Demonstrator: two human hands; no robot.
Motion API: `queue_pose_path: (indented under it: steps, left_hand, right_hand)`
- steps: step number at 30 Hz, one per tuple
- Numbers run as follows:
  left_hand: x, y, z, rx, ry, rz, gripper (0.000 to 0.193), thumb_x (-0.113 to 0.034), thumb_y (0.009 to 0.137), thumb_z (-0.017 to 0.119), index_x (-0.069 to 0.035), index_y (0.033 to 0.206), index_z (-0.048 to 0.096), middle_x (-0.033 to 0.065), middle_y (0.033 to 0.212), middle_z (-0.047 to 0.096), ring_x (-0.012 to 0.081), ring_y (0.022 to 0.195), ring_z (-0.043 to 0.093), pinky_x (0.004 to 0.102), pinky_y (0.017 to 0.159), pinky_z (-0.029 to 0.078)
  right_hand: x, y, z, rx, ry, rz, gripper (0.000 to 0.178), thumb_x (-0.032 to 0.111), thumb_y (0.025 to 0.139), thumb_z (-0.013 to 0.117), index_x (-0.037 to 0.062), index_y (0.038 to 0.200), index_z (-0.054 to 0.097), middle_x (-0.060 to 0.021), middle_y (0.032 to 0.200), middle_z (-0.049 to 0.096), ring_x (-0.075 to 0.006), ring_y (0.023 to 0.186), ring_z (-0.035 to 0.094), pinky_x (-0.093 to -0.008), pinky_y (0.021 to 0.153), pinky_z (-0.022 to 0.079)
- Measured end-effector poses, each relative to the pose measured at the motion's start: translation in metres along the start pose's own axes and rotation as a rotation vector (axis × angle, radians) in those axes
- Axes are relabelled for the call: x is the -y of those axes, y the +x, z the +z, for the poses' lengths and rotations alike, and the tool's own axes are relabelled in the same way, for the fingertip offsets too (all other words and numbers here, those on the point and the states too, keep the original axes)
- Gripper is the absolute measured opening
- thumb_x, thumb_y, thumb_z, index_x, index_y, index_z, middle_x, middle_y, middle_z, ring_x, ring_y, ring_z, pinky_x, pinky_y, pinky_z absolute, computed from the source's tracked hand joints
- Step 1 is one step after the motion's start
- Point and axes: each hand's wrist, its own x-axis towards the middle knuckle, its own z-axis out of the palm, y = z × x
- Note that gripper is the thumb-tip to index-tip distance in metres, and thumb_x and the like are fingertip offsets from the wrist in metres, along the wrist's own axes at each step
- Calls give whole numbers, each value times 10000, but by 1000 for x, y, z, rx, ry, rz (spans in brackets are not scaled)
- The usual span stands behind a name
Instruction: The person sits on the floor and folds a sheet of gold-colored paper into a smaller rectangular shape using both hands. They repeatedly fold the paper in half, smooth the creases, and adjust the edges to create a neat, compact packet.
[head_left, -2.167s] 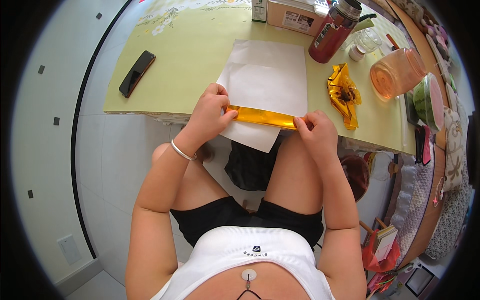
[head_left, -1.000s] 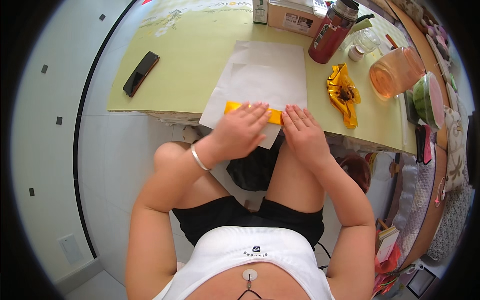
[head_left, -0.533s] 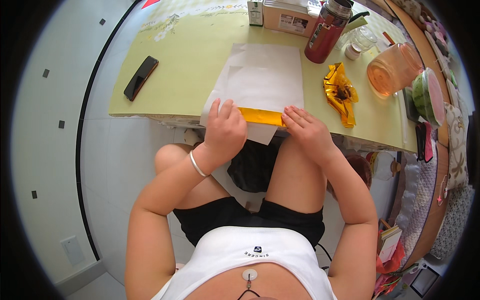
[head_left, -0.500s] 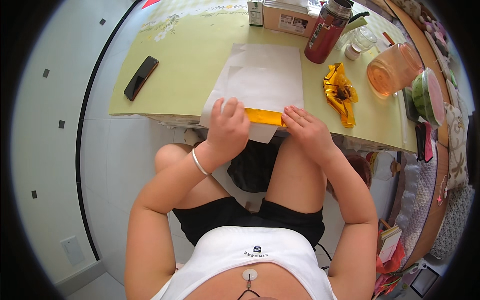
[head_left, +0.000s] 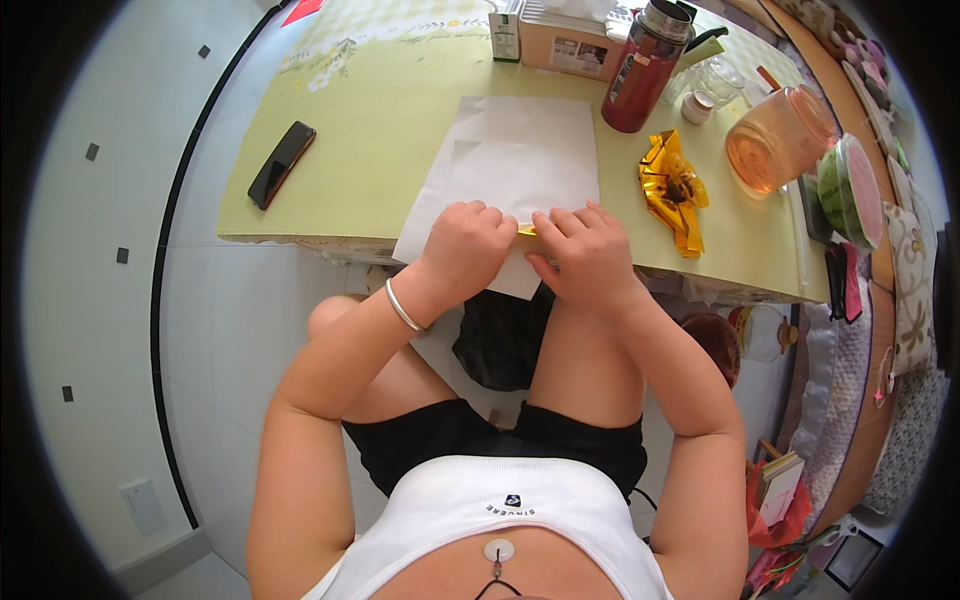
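Note:
Sheets of white paper (head_left: 525, 165) lie on the table (head_left: 360, 150) and hang over its near edge. At that edge my left hand (head_left: 468, 243) and my right hand (head_left: 588, 252) are close together, fingers curled around a gold foil strip (head_left: 527, 231). Only a short bit of the strip shows between them; the rest is hidden under my fingers. Just right of the paper, a crumpled gold foil wrapper (head_left: 655, 195) lies spread open with small dark pieces (head_left: 681, 190) on it.
A black phone (head_left: 282, 165) lies at the left. Toward the back stand a cardboard box (head_left: 565, 50) and a red thermos (head_left: 638, 80). On the right are a small white-lidded jar (head_left: 696, 107), an orange-tinted jar (head_left: 770, 150) and a cut watermelon (head_left: 838, 190).
My hands have come closer together, the right one moving left. Both now curl over the gold strip, covering most of it. Earlier, a longer flat stretch of it showed.

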Motion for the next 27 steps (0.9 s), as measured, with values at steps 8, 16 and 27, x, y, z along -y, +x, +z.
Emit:
queue_pose_path:
  steps: [8,16,27]
  left_hand:
    - [34,-26,-2,-209,147,78,171,-53,773,650,-14,927,711,83,755,653,245,693,618,366,665,490]
    - [28,-4,-28,-288,-383,-257,237,97,810,653,-12,989,765,117,995,749,263,929,722,329,801,581]
    - [87,50,-19,252,-1060,-212,354,114,759,546,-4,988,788,150,1373,663,335,1402,511,419,1176,396]
  right_hand:
    - [-27,-14,5,-106,66,-20,206,83,808,661,44,1004,709,-93,974,761,-225,913,721,-402,900,572]
    - [-17,0,-27,-244,420,230,627,-23,693,789,100,1299,688,-93,1303,692,-312,1208,644,-412,1059,502]
    - [-19,0,-4,-103,140,-129,169,110,785,669,77,942,723,-26,935,728,-217,861,703,-379,814,546]
